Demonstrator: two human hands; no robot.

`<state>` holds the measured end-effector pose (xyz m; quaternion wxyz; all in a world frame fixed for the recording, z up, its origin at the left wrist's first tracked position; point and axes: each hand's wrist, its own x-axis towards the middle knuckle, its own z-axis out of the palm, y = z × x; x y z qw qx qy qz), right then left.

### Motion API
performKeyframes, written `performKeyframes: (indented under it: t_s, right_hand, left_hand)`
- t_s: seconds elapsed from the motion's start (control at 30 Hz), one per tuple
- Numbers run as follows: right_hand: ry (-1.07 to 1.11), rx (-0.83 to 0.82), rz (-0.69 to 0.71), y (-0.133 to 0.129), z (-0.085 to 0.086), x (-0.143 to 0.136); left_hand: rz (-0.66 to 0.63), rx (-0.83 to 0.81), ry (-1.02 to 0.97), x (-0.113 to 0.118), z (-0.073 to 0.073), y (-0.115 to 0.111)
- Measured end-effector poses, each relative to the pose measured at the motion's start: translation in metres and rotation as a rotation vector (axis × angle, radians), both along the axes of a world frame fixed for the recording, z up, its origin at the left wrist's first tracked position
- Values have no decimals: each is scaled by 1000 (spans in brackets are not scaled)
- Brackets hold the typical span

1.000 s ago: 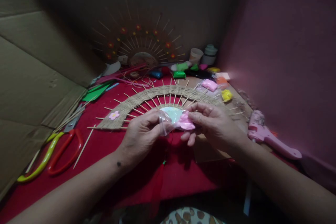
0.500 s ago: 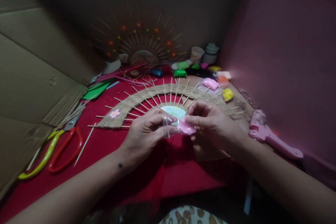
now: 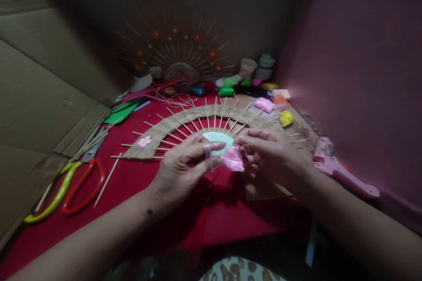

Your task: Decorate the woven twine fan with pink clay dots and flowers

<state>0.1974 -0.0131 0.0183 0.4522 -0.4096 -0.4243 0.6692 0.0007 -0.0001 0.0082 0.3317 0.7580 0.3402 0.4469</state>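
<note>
Between my hands is a lump of pink clay (image 3: pixel 233 159) with clear plastic wrap around it. My left hand (image 3: pixel 184 164) pinches the plastic on the lump's left side. At the lump's upper right, my right hand (image 3: pixel 268 151) has its thumb and fingertips pressed together; whatever they hold is too small to tell. Beyond them lies a woven arch (image 3: pixel 184 117) with thin sticks radiating through it and a pale blue half-round centre (image 3: pixel 216 140). A pink flower (image 3: pixel 144 141) with a yellow middle sits on the arch's left end.
Scissors (image 3: pixel 84 184) with yellow and red handles lie at the left, a pink glue gun (image 3: pixel 343 173) at the right. Wrapped pink clay (image 3: pixel 264 105) and yellow clay (image 3: pixel 286 118) lie behind my right hand. A decorated fan piece (image 3: pixel 180 48) stands at the back.
My right fingers have moved off the pink clay's face to its upper right edge. More of the plastic-wrapped lump shows, hanging from my left fingers.
</note>
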Motion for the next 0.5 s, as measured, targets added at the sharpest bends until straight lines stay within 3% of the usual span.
performKeyframes:
  t_s: [0.2,0.37,0.5]
  right_hand:
    - [-192,15,-30,-3,5,-2]
    - [-398,161,45,-3,4,-2]
    - [-624,327,3,-2,2,-2]
  left_hand:
    - [-7,-8,3,0,1,1]
    - [-18,-36,23,-1,0,1]
    - [-30,-45,40,0,2,1]
